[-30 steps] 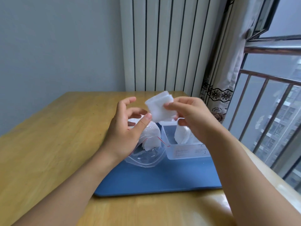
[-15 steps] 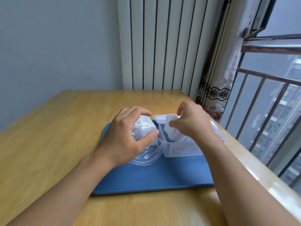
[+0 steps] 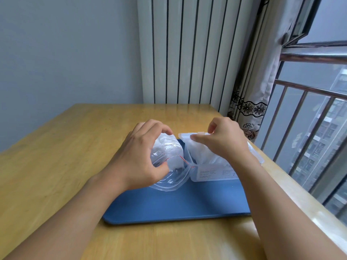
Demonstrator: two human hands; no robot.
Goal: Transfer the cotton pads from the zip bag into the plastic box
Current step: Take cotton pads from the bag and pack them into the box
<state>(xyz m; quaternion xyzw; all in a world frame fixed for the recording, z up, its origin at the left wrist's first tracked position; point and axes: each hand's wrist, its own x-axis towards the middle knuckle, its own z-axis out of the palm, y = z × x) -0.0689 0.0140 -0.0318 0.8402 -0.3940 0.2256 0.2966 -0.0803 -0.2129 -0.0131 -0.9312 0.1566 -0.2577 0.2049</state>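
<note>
1. Head view. Landmark: blue tray (image 3: 178,209) on the wooden table (image 3: 56,156). On the tray's far half sit the zip bag (image 3: 169,162), left, and the plastic box (image 3: 216,171), right, touching at the bag's mouth.
2. Left hand (image 3: 139,158) curls round the bag, thumb and fingers gripping its clear film.
3. Right hand (image 3: 221,143) hovers over the box, thumb and forefinger pinched; the white cotton pads (image 3: 201,156) stand just below. Whether it actually holds one, cannot tell.
4. Step in hand, likely: seating pads in the box. Best done by pressing them down flat and steadying the bag so its mouth stays open.
5. Pads look soft, white, bunched upright in the box; a few show through the bag.
</note>
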